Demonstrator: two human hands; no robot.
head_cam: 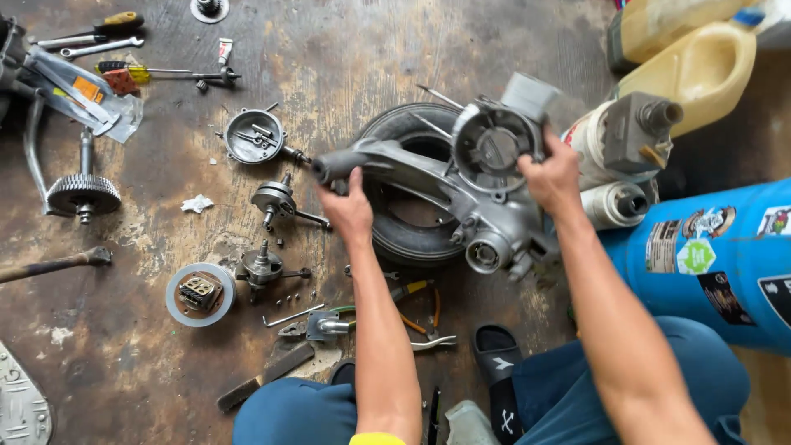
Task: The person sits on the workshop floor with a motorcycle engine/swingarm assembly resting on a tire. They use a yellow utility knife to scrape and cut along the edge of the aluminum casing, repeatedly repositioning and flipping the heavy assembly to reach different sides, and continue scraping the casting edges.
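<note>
A grey metal engine casing [461, 185] with a long arm and a round open housing lies tilted over a black tyre [412, 239] on the floor. My left hand [348, 206] grips the casing's long arm near its dark tube end. My right hand [550, 175] holds the rim of the round housing at the right side. Both forearms reach out from my blue-trousered knees at the bottom of the head view.
Loose parts lie left of the tyre: a round cover [254, 136], a crankshaft [276, 200], a gear on a shaft [82, 194], a white ring [199, 294]. Screwdrivers and wrenches [99, 45] sit top left, pliers [416, 309] by my knee. A blue cylinder [709, 264] and yellow jugs [700, 70] stand right.
</note>
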